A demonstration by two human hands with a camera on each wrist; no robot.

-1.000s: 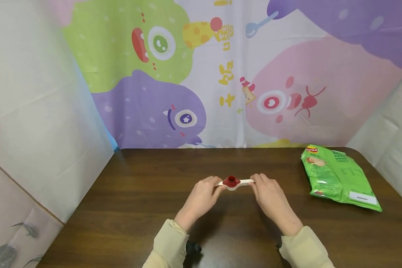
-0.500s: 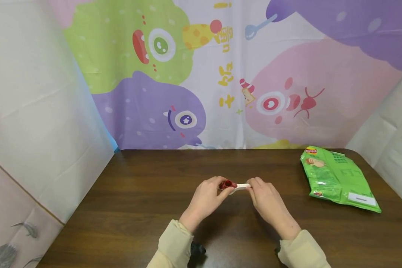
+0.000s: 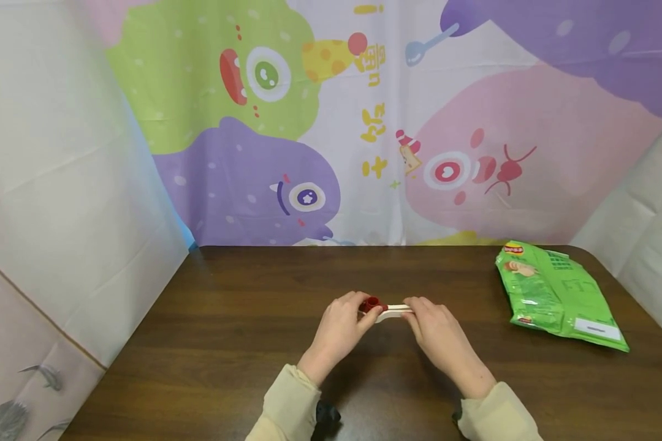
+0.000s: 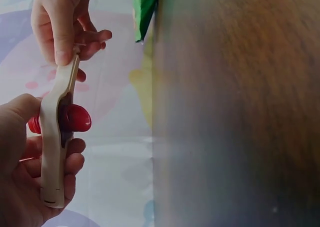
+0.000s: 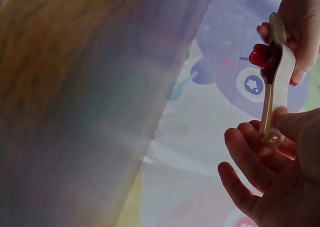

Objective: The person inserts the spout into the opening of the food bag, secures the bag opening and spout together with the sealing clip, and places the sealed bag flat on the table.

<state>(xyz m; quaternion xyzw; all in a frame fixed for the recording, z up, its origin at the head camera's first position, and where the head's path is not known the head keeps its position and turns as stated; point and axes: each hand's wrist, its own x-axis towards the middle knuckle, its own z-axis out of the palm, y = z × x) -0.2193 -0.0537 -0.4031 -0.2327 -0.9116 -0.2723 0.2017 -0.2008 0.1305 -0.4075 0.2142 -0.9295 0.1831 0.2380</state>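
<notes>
A cream-white bag clip with a red pour spout at its middle is held above the table between both hands. My left hand grips its left half, thumb on the near side beside the spout and fingers curled round the far side. The clip's right end is pinched by my right hand, between thumb and forefinger. In the left wrist view, the clip stands on edge with the red spout poking out sideways. The right wrist view shows the other fingers of the right hand spread loosely below that end.
A green chip bag lies flat at the right rear of the dark wooden table. Behind the table hangs a cartoon-print curtain, and pale cloth closes off the left side.
My left hand has slid inward along the clip, from its left end up to the spout. The clip has shifted slightly left and down. The chip bag stays where it was.
</notes>
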